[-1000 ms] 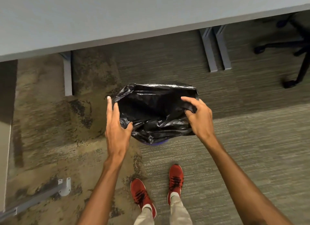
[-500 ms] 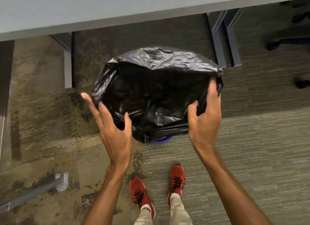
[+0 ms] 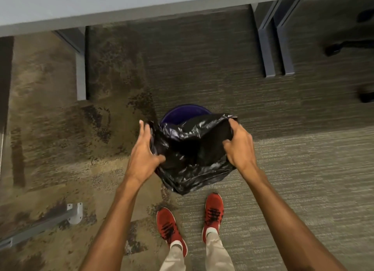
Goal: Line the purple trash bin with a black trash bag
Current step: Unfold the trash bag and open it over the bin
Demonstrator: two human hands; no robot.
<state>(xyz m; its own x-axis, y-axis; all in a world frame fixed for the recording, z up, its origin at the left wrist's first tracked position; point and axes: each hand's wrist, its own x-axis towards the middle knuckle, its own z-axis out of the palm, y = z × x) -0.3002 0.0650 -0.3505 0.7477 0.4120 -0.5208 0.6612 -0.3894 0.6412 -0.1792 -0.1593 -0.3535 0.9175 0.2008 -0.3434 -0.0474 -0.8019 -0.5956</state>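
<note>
A crumpled black trash bag point(image 3: 192, 155) hangs between my two hands, its mouth spread open toward me. My left hand point(image 3: 144, 153) grips the bag's left edge and my right hand point(image 3: 239, 147) grips its right edge. Behind and below the bag stands the purple trash bin point(image 3: 183, 113) on the carpet; only the far arc of its rim and part of its dark inside show. The bag covers the near half of the bin. Whether the bag touches the rim cannot be told.
A grey desk top point(image 3: 121, 4) spans the top of the view, with desk legs at left point(image 3: 81, 74) and right point(image 3: 275, 46). Chair base castors point(image 3: 332, 49) sit at far right. A metal bracket point(image 3: 73, 212) lies lower left. My red shoes point(image 3: 213, 208) stand just before the bin.
The bag was held high and wide open, hiding the bin; now it has come down and toward me, smaller and more bunched, and the bin's far rim shows behind it.
</note>
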